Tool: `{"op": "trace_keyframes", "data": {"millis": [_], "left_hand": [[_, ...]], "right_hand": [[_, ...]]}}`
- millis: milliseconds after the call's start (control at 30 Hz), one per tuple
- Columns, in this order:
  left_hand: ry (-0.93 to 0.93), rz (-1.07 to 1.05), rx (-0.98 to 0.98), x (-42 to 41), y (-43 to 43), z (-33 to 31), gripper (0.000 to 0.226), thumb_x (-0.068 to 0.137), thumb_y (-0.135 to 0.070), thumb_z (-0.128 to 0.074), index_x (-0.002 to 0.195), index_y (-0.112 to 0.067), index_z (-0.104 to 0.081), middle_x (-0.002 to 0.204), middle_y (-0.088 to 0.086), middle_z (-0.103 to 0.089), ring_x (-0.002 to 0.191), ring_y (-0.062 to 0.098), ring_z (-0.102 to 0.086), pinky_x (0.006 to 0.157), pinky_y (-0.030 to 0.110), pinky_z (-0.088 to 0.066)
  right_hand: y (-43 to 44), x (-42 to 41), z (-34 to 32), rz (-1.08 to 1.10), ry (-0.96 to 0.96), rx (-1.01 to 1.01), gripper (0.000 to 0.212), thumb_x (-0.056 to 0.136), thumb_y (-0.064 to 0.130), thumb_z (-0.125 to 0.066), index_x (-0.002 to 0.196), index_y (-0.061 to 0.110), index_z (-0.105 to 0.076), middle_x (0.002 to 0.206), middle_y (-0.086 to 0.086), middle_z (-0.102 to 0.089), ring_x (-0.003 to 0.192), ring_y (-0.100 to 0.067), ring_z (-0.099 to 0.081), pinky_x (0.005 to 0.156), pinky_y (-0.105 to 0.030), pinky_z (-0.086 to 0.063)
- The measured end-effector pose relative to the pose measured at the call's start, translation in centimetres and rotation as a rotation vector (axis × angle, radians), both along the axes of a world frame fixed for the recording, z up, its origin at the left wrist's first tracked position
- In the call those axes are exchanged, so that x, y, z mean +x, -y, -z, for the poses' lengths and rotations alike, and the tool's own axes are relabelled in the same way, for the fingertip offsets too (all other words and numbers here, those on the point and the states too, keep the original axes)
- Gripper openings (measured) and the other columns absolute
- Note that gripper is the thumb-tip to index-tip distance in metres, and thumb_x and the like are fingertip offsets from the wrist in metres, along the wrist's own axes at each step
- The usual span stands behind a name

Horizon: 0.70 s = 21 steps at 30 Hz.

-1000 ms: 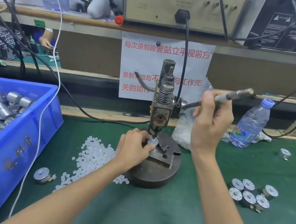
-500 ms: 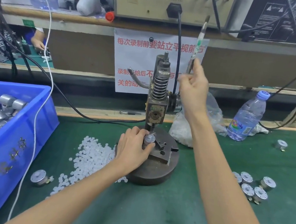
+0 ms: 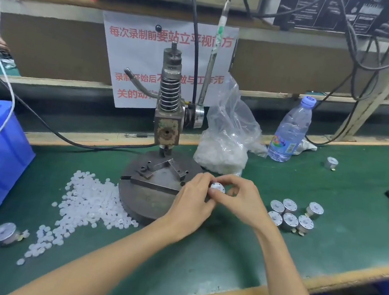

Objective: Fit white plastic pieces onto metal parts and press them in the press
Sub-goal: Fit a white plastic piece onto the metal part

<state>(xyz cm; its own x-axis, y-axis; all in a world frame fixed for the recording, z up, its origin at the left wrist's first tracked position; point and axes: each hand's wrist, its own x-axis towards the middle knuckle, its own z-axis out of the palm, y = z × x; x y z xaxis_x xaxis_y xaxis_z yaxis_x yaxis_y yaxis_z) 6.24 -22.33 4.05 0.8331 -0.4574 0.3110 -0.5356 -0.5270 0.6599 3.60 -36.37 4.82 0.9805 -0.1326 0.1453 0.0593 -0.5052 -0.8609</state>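
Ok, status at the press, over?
Left hand and right hand both pinch one metal part, beside the press. Lever upright, unheld. Nothing blocking.

Bright, even overhead light; faint soft shadows on the mat (image 3: 223,252), glare on the bag (image 3: 228,117) and bottle (image 3: 290,131) right of centre, straight lines bowed toward frame edges, slight softness throughout.

Bare left hand (image 3: 191,203), bare right hand (image 3: 240,202), both forearms (image 3: 101,257) bare
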Motion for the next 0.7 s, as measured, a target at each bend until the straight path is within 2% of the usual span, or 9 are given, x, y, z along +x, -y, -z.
{"op": "trace_keyframes", "data": {"millis": [33, 100, 233, 333, 400, 467, 533, 633, 700], "left_hand": [[-0.037, 0.006, -0.002, 0.0, 1.0, 0.3, 0.019, 0.085, -0.011, -0.056, 0.103, -0.009, -0.056, 0.091, -0.003, -0.051, 0.087, 0.022, -0.053, 0.071, 0.024, -0.035], [-0.108, -0.005, -0.016, -0.1, 2.9, 1.1, 0.016, 0.086, -0.013, -0.056, 0.101, -0.009, -0.057, 0.093, 0.001, -0.056, 0.086, 0.023, -0.054, 0.069, 0.024, -0.034], [-0.244, -0.036, -0.066, -0.8, 6.4, 2.6, 0.014, 0.087, -0.018, -0.059, 0.094, -0.006, -0.057, 0.096, 0.007, -0.060, 0.085, 0.025, -0.057, 0.073, 0.032, -0.043], [-0.279, -0.038, -0.078, -0.8, 8.5, 2.9, 0.018, 0.087, -0.018, -0.060, 0.099, -0.005, -0.058, 0.098, 0.010, -0.061, 0.086, 0.027, -0.057, 0.078, 0.035, -0.045], [-0.312, -0.028, -0.093, -0.7, 9.6, 2.8, 0.021, 0.086, -0.015, -0.061, 0.104, -0.004, -0.057, 0.101, 0.012, -0.063, 0.088, 0.028, -0.058, 0.080, 0.036, -0.046], [-0.365, 0.009, -0.134, -0.8, 10.3, 2.7, 0.029, 0.083, -0.008, -0.062, 0.111, -0.005, -0.056, 0.101, 0.013, -0.065, 0.081, 0.024, -0.060, 0.079, 0.029, -0.048], [-0.432, 0.061, -0.165, -1.0, 10.7, 2.6, 0.043, 0.079, 0.002, -0.059, 0.121, -0.005, -0.050, 0.108, 0.012, -0.065, 0.076, 0.016, -0.058, 0.074, 0.017, -0.046], [-0.550, 0.140, -0.184, -1.4, 10.8, 2.5, 0.069, 0.076, 0.011, -0.050, 0.140, -0.006, -0.031, 0.128, 0.010, -0.057, 0.096, 0.019, -0.061, 0.085, 0.019, -0.046], [-0.592, 0.188, -0.160, -1.5, 10.5, 2.1, 0.080, 0.076, 0.012, -0.048, 0.147, -0.007, -0.015, 0.140, 0.006, -0.047, 0.115, 0.020, -0.055, 0.096, 0.023, -0.043]], "right_hand": [[1.0, -0.1, 0.1, 0.025, -0.039, -0.051, 0.016, 0.073, 0.027, -0.076, 0.086, 0.031, -0.068, 0.063, 0.026, -0.062, 0.047, 0.001, -0.045, 0.052, -0.009, -0.033], [2.7, 0.0, 0.3, 0.073, -0.114, -0.161, 0.018, 0.072, 0.030, -0.076, 0.089, 0.029, -0.070, 0.071, 0.022, -0.064, 0.055, 0.008, -0.050, 0.059, -0.011, -0.037], [5.3, -0.1, 1.1, 0.130, -0.169, -0.305, 0.019, 0.074, 0.029, -0.072, 0.092, 0.025, -0.070, 0.080, 0.017, -0.064, 0.080, -0.009, -0.059, 0.078, -0.028, -0.049], [7.1, -0.5, 1.6, 0.178, -0.146, -0.308, 0.012, 0.078, 0.024, -0.070, 0.089, 0.027, -0.068, 0.084, 0.012, -0.069, 0.071, -0.002, -0.057, 0.071, -0.028, -0.049], [7.8, -0.8, 2.0, 0.208, -0.115, -0.336, 0.011, 0.079, 0.021, -0.068, 0.086, 0.029, -0.067, 0.087, 0.012, -0.070, 0.063, 0.001, -0.048, 0.066, -0.022, -0.040], [8.3, -0.9, 2.3, 0.258, -0.097, -0.392, 0.015, 0.079, 0.018, -0.065, 0.091, 0.025, -0.070, 0.088, 0.013, -0.069, 0.070, -0.006, -0.047, 0.065, -0.020, -0.033], [8.7, -0.9, 2.5, 0.298, -0.101, -0.422, 0.020, 0.080, 0.014, -0.062, 0.098, 0.021, -0.070, 0.094, 0.007, -0.070, 0.081, -0.014, -0.053, 0.068, -0.022, -0.034], [8.8, -1.2, 2.7, 0.326, -0.102, -0.497, 0.027, 0.083, 0.011, -0.059, 0.107, 0.016, -0.068, 0.106, -0.001, -0.069, 0.102, -0.025, -0.054, 0.079, -0.030, -0.040], [8.3, -1.4, 2.5, 0.351, -0.045, -0.532, 0.027, 0.083, 0.011, -0.058, 0.108, 0.014, -0.067, 0.109, -0.005, -0.067, 0.104, -0.028, -0.053, 0.084, -0.034, -0.040]]}}
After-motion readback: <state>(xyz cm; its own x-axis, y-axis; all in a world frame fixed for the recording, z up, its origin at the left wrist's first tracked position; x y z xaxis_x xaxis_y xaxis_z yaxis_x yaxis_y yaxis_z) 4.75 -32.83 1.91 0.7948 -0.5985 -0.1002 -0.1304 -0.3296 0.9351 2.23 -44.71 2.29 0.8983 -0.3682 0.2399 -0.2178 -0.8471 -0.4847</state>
